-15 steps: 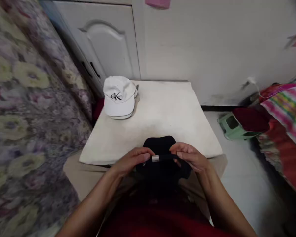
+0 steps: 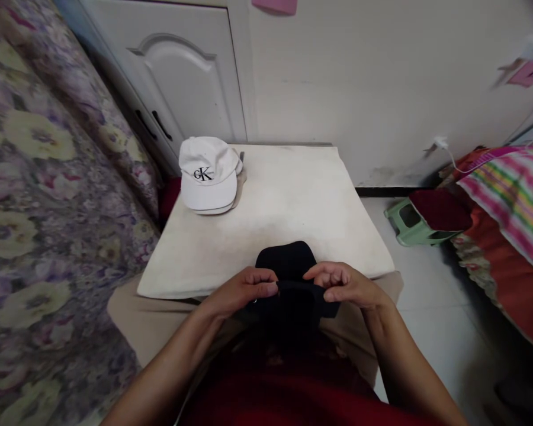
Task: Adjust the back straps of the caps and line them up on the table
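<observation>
A black cap is held over my lap at the table's near edge, its brim resting toward the tabletop. My left hand pinches the cap's left side between thumb and fingers. On the other side, my right hand grips the cap's band with thumb and fingers. The cap's dark lower part blends into the shadow, so its details are hard to make out. Toward the back left of the table lies a white cap with black "CK" lettering, on top of something beige that shows at its right edge.
The white table stands against a wall and a white cabinet door. A floral curtain hangs at the left. At the right are a green stool and a bed with a striped cloth.
The silver piece on the black cap's strap, visible before between my hands, no longer shows. The band has turned in my fingers. The whole view has shifted slightly.
</observation>
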Available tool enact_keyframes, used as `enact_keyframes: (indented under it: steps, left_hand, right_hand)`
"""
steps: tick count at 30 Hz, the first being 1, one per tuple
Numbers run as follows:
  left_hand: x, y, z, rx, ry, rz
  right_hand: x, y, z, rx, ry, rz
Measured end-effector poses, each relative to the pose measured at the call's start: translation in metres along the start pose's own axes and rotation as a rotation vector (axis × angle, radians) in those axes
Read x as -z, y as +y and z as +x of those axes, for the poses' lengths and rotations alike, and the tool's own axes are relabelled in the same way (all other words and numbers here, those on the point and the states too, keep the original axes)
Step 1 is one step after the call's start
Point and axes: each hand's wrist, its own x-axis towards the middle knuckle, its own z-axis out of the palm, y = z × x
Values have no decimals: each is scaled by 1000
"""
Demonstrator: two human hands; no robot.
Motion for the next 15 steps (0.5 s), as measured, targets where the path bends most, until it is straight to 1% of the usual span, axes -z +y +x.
enact_keyframes:
  steps: [5,11,15]
  left_hand:
    - [-1,-1,0,-25,6,10]
    - [-2,-4,1,2,22,47]
    - [-1,-4,1,1,-1,97]
  right_hand:
    - [6,10,-3,1,96,46]
    - [9,16,-5,8,179,71]
    - [13,22,-4,-6,232,46]
